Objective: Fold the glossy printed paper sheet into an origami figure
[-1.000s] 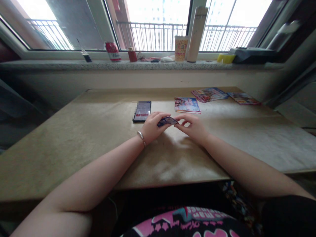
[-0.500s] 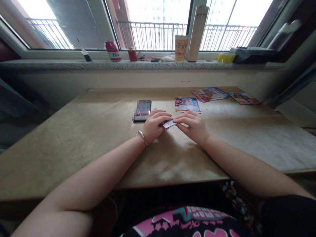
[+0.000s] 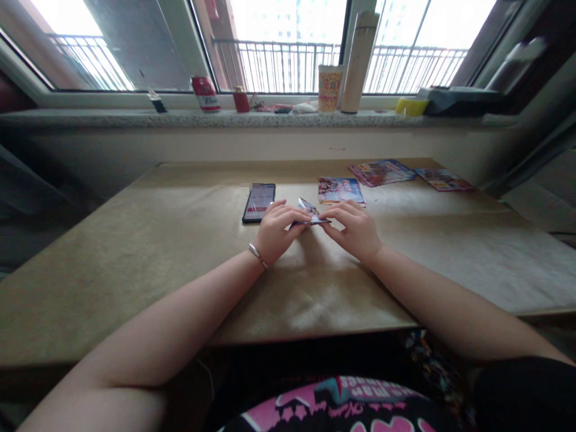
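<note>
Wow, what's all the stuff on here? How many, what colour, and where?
Printed piece: one, multicoloured, between the hands
Phone: one, black-edged, left of the printed piece
Printed piles: three, blue and red mostly, far right on table; pieces uncountable
Table: one, tan, below the hands
Can: one, red and white, windowsill
Red container: one, red, right of can
Patterned cup: one, yellowish and pink, windowsill
Tall cylinder: one, beige, beside cup
Yellow item: one, yellow, windowsill's right
Windowsill: one, speckled grey, behind table
Small clutter: too unclear to count, mixed, windowsill
Railing: dark, outside
Bracelet: one, silver, left wrist
Shirt: one, black and pink, bottom
Hands: two, bare, gripping the printed piece
</note>
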`<control>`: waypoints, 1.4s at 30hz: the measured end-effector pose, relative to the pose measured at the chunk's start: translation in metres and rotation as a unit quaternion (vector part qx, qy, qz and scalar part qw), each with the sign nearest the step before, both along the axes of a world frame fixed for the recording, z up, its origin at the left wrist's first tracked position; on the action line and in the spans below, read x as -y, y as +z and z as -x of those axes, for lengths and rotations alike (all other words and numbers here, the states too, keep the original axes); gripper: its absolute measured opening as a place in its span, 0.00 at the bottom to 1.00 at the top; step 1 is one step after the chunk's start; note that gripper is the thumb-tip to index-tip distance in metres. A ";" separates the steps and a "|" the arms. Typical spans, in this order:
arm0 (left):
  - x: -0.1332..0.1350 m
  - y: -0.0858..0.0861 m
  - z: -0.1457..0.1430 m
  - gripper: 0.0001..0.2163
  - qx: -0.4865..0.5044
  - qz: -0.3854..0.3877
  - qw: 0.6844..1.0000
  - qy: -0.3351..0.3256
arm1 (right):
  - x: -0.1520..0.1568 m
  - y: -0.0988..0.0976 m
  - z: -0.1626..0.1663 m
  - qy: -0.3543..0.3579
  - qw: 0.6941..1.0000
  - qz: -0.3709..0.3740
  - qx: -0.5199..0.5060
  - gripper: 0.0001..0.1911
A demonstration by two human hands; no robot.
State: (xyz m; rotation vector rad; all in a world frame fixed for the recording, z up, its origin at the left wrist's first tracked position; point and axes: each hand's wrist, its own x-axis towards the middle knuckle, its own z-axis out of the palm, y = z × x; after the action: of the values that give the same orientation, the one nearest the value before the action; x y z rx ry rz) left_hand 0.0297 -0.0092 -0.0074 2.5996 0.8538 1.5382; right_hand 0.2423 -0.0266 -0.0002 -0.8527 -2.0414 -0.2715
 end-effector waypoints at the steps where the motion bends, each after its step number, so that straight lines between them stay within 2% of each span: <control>1: 0.000 0.000 0.000 0.02 0.004 0.006 1.000 0.000 | -0.001 -0.001 0.000 0.010 1.000 0.015 -0.012 0.03; 4: 0.002 0.001 0.001 0.03 0.007 0.014 1.000 -0.008 | -0.003 -0.002 -0.001 0.038 0.997 0.048 -0.043 0.03; 11: 0.001 0.002 0.001 0.05 0.000 0.009 0.999 -0.053 | -0.001 0.003 -0.008 0.047 0.999 -0.012 -0.012 0.05; 17: 0.003 0.001 0.001 0.06 -0.026 0.028 0.998 -0.042 | -0.003 0.005 -0.007 0.100 0.995 0.022 0.004 0.05; 24: 0.003 0.001 0.000 0.07 -0.051 0.037 0.997 -0.042 | 0.001 0.006 -0.009 0.055 0.997 0.016 0.045 0.07; 30: 0.002 0.000 0.002 0.06 -0.063 0.043 0.996 -0.046 | -0.003 0.001 -0.009 0.050 0.996 0.022 0.065 0.07; 37: 0.001 -0.002 0.000 0.04 -0.072 0.043 0.995 -0.060 | -0.002 -0.001 -0.006 -0.017 0.997 0.005 0.074 0.03; 42: 0.002 0.000 0.001 0.05 -0.103 0.028 0.994 -0.022 | -0.005 -0.002 -0.007 0.029 0.997 0.024 0.064 0.04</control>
State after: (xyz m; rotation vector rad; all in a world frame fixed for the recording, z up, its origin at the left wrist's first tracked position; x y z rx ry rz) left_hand 0.0286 -0.0116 -0.0073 2.7516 0.8327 1.2317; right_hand 0.2493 -0.0219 -0.0023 -0.8205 -2.1958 -0.2516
